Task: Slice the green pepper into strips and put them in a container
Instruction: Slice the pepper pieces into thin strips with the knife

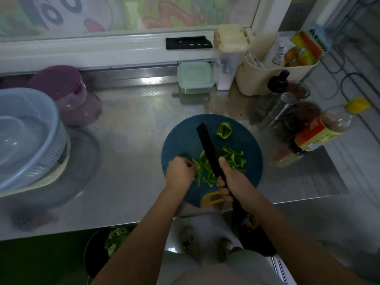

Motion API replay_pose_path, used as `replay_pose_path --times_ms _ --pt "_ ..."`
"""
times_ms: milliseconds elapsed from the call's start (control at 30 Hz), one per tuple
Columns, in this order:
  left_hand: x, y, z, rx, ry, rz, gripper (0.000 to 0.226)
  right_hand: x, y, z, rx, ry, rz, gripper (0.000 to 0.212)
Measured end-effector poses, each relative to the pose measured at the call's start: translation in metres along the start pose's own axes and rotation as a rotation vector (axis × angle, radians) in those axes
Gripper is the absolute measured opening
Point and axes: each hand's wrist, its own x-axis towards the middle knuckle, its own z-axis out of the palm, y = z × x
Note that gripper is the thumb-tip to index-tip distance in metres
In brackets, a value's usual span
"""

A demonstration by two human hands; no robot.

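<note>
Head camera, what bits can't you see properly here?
Head view only:
Left hand: curled fingers hide whether it pinches the pepper strips.
Knife: its cutting edge faces away; right hand covers the handle.
Green-lidded container: lid hides the contents.
Dark pot: counter edge cuts it off.

Your left hand [180,172] and right hand [232,179] are uncovered. Your left forearm [148,233] and right forearm [287,233] run bare all the way to the lower edge of the view. Your legs are in a pale grey-green garment [246,264] of one plain colour. On your feet is greyish footwear [190,241] with darker patches on top. It is too blurred to tell whether you're wearing shoes or slippers.
</note>
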Motion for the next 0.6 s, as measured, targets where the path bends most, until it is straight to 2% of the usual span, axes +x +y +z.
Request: replay_pose_path --times_ms 67,133,233,333,500,600 --pt "0.010 0.022 -0.006 0.193 0.010 0.005 0.028 0.001 -0.009 -0.019 0.011 0.064 -0.039 0.058" --pt "0.019 0.043 -0.013 0.280 0.022 0.031 0.036 0.003 -0.014 -0.040 -0.011 0.111 -0.060 0.059" --pt "0.038 0.072 -0.013 0.242 0.031 0.119 0.034 0.006 -0.015 -0.063 -0.014 0.153 -0.060 0.059" --pt "0.065 0.092 -0.002 0.216 -0.056 0.226 0.021 0.006 -0.013 -0.078 0.030 0.197 -0.047 0.058" --pt "0.096 0.109 0.019 0.244 -0.248 0.283 0.049 0.009 -0.002 -0.092 0.076 0.211 -0.029 0.059" --pt "0.104 0.111 0.033 0.328 -0.245 0.299 0.046 0.014 0.002 -0.094 0.106 0.236 -0.026 0.055"
